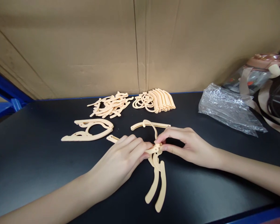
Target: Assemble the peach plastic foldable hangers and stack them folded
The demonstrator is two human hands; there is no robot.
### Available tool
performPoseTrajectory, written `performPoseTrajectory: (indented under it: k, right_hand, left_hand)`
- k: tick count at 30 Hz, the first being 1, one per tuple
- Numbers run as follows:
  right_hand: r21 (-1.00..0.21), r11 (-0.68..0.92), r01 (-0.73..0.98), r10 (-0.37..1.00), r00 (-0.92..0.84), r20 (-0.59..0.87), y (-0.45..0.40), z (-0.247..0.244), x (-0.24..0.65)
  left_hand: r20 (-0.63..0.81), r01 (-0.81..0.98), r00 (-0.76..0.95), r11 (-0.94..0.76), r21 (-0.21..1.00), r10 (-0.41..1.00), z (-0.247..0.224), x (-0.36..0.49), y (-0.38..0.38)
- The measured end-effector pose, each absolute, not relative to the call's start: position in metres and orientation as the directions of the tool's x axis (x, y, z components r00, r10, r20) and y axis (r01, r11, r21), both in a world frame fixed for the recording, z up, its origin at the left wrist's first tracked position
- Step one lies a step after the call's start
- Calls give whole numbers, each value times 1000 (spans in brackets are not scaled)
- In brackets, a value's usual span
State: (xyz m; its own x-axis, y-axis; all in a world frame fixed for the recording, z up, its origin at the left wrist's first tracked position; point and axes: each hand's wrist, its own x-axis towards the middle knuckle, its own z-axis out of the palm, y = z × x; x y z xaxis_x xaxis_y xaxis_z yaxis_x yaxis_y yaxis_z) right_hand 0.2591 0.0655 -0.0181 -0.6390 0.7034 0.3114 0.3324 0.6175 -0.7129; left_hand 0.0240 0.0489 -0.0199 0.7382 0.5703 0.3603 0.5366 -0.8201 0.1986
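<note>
Evidently, both hands' point(140, 149) grip clasps smooth, curved cream plastic pieces point(154, 150) over matte black tabletop point(191, 189).

Left hand point(128, 155) was palm down, knuckles up, fingers closed in a pinch pointing right. Right hand point(188, 144) faced it, thumb and index tips pinched almost at the left's fingertips. Both forearms angled in from the lower corners, bare.

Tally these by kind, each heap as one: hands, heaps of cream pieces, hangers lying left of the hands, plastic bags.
Hands: 2, left hand and right hand
Heaps: 3, jumbled pieces, hooks, row of curved arms
Hangers: 1, the folded hanger
Plastic bags: 1, the clear bag
Total: 7
</note>
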Motion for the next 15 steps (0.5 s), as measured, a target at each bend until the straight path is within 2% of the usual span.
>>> performPoseTrajectory:
  k: [5,15]
  right_hand:
    - [-700,626,343,695,-653,302,65,-17,259]
    - [-572,733,369,635,-673,380,62,-18,259]
  left_hand:
    - [362,529,752,-832,168,551,-18,25,49]
    - [389,517,764,-849,106,514,-21,25,49]
